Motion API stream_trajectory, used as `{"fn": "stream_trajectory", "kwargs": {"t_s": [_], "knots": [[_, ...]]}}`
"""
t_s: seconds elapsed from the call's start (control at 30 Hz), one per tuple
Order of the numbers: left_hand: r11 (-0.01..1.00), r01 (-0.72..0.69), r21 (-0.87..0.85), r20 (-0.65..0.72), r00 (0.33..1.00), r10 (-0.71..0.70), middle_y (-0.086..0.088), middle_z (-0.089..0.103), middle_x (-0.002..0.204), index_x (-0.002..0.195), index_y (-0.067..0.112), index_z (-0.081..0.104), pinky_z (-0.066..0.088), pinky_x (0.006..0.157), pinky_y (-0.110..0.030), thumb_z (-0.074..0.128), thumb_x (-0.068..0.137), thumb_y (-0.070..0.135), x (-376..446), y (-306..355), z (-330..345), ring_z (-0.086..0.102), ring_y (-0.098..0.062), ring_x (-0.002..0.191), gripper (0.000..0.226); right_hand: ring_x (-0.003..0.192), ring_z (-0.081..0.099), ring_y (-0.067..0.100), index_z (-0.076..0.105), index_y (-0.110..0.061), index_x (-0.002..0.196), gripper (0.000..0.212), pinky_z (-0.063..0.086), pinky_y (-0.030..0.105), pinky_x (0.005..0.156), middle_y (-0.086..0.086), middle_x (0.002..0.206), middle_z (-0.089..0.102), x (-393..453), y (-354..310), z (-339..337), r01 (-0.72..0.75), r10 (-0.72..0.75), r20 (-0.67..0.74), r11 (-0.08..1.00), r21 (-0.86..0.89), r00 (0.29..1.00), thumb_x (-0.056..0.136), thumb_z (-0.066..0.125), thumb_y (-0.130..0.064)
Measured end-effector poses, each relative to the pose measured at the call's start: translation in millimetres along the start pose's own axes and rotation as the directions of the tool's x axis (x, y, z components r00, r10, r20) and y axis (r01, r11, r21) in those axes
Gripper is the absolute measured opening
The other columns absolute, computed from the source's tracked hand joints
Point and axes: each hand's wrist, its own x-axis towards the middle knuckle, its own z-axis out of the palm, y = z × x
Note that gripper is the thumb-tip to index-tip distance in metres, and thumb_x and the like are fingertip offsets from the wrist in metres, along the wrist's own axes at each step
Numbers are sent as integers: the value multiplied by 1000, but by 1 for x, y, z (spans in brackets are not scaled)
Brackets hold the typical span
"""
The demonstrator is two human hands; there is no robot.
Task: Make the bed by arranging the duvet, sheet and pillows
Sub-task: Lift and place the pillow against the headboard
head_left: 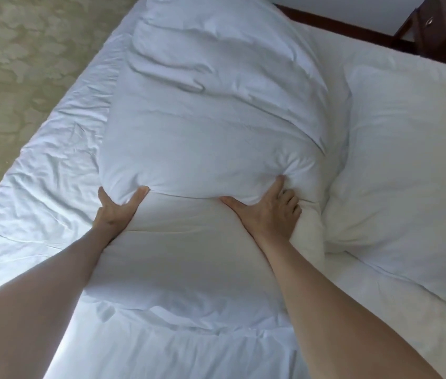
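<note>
I hold a plump white pillow (pixel 211 127) by its near edge with both hands. My left hand (pixel 115 209) grips the near-left corner: the thumb lies on top of the fabric and the fingers curl under the edge, out of sight. My right hand (pixel 268 212) grips the near-right corner, its thumb stretched along the underside of the bulge and its fingers bent into a bunched fold of the cover, which puckers around them. The pillow stretches away from me along the bed, its far end near the dark wooden headboard (pixel 347 28), and it rests on the white sheet (pixel 38 203), which is creased on the left side of the mattress. A second white pillow (pixel 413 165) lies just beside it on the right, touching it along its side. Below my wrists a rumpled white duvet (pixel 178 296) lies across the bed, under my forearms. Beyond the left edge of the bed I see a pale green patterned carpet (pixel 19 64). At the top right stands a dark wooden nightstand (pixel 435 31).
</note>
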Motion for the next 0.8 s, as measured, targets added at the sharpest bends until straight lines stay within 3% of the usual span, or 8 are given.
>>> {"fn": "stream_trajectory", "kwargs": {"t_s": [0.13, 0.27, 0.37, 0.53, 0.63, 0.8], "knots": [[998, 66, -9, 28, 997, -66, -28, 43, 141, 145, -1, 26, 36, 105, -50, 53, 51, 84, 14, -1, 2, 46, -45, 128, 130, 109, 51, 30, 39, -11, 134, 138, 40, 42, 89, 10, 114, 56, 10, -3, 9, 23, -23, -33, 999, 22, 999, 35, 36, -108], [986, 163, -31, 31, 986, -162, -7, 54, 141, 139, 7, 48, 37, 110, -39, 52, 27, 103, 42, -19, 0, 49, -25, 131, 147, 99, 63, 29, 50, -8, 114, 124, 49, 39, 83, 8, 103, 64, 18, -7, 9, 49, -44, -37, 991, 128, 998, 35, 47, -104], [979, 202, 4, 9, 979, -202, -16, 53, 140, 138, 3, 48, 38, 109, -40, 50, 39, 101, 38, -13, -1, 48, -32, 131, 140, 105, 65, 30, 54, -11, 116, 116, 51, 38, 84, 9, 110, 69, 24, -8, -1, 10, -20, 49, 981, 191, 999, 39, 59, -97], [982, 188, -21, -3, 982, -188, -8, 56, 138, 138, 12, 52, 39, 102, -35, 42, 25, 106, 10, 1, -8, 52, -30, 128, 148, 113, 60, 33, 65, -13, 113, 90, 45, 35, 88, 11, 119, 66, 25, -4, -38, -112, 75, 152, 962, 249, 986, 56, 71, -82], [973, 187, -135, -27, 981, -192, -11, 55, 136, 140, 3, 45, 38, 98, -31, 49, 42, 101, -37, 19, -18, 51, -29, 127, 139, 116, 57, 34, 63, -11, 120, 84, 45, 38, 95, 13, 124, 63, 12, 0, -74, -203, 159, 152, 917, 343, 975, 64, 74, -72], [951, 115, -287, -180, 969, -171, -18, 55, 135, 136, -6, 45, 42, 101, -37, 63, 60, 85, -117, 39, -34, 52, -33, 126, 121, 119, 56, 36, 63, -13, 123, 69, 44, 39, 99, 15, 128, 61, -23, 5, -132, -196, 178, 83, 860, 470, 981, 77, 69, -63]]}}
